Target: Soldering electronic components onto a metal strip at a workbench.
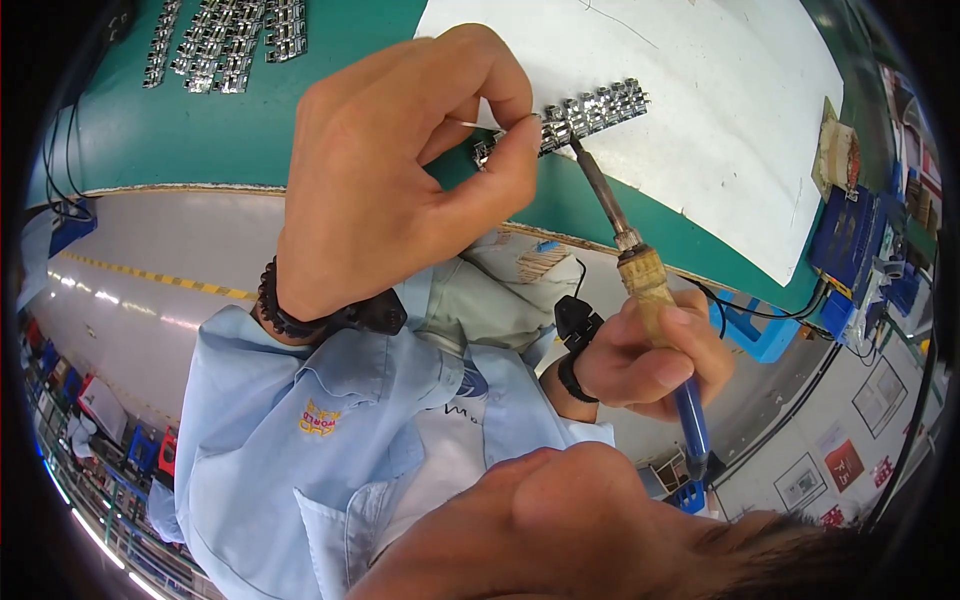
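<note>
Soldering iron (640, 270) sits gripped in the right hand (655, 360), fingers wrapped around its wooden and blue handle, its dark tip touching the row of small metal connectors (585, 115). That row lies on the white sheet (720, 90), near the sheet's lower left edge, over the green mat (200, 130). The left hand (400, 170) pinches a thin solder wire (475, 124) between thumb and forefinger, just beside the row's left end. More metal connectors (225, 40) lie well apart from the sheet, on the mat.
</note>
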A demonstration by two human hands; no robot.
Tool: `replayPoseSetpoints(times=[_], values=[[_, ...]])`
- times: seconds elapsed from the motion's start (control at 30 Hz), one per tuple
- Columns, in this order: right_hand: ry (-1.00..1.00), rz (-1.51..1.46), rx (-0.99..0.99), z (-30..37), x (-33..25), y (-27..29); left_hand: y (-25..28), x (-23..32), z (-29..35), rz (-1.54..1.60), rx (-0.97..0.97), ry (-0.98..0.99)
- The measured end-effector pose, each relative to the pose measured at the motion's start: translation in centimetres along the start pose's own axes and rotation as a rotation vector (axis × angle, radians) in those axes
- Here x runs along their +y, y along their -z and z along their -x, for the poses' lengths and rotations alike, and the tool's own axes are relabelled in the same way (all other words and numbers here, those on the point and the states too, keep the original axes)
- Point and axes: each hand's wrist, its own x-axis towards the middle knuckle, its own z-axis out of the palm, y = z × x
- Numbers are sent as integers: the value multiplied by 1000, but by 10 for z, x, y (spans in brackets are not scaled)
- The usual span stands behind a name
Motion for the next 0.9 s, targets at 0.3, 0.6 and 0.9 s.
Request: replayPoseSetpoints(times=[0.3, 0.6, 0.9], values=[[110, 70, -76, -6, 9, -5, -1, -4, -1, -26, -7, -11], [155, 100, -94, -8, 12, -11, -2, -5, -2, -47, -12, -11], [21, 69, -88, -6, 3, -5, -4, -6, -4, -67, -7, -46]])
